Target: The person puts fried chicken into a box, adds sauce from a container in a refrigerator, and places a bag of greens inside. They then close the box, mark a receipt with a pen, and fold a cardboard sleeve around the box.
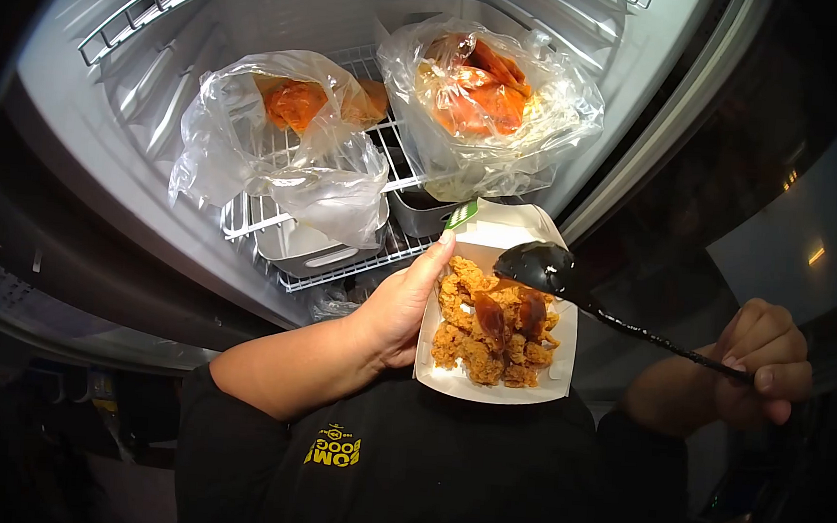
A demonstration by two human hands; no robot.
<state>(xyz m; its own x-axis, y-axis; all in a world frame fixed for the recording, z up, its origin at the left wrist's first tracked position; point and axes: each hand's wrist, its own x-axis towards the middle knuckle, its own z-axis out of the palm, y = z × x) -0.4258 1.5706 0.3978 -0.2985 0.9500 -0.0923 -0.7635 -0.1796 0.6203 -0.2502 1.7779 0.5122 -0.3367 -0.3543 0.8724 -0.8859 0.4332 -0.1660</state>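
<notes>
My left hand [398, 308] is closed round the left side of a white paper food box [558, 356], its thumb on the rim by a green label. Pieces of fried chicken [452, 345] fill the box, with brown sauce [509, 315] over the middle ones. In my right hand [765, 364], the end of a long black ladle [639, 330] is gripped between fingers and thumb. The bowl of the ladle lies tilted over the upper part of the box, just above the chicken, with small white glints on its dark surface.
An open fridge stands ahead, with white wire shelves [400, 176]. On the upper shelf sit two clear plastic bags [220, 139] holding orange-red food [481, 98]. Grey plastic bins [295, 246] stand below. The fridge's side edge [636, 145] rises to the right of the box.
</notes>
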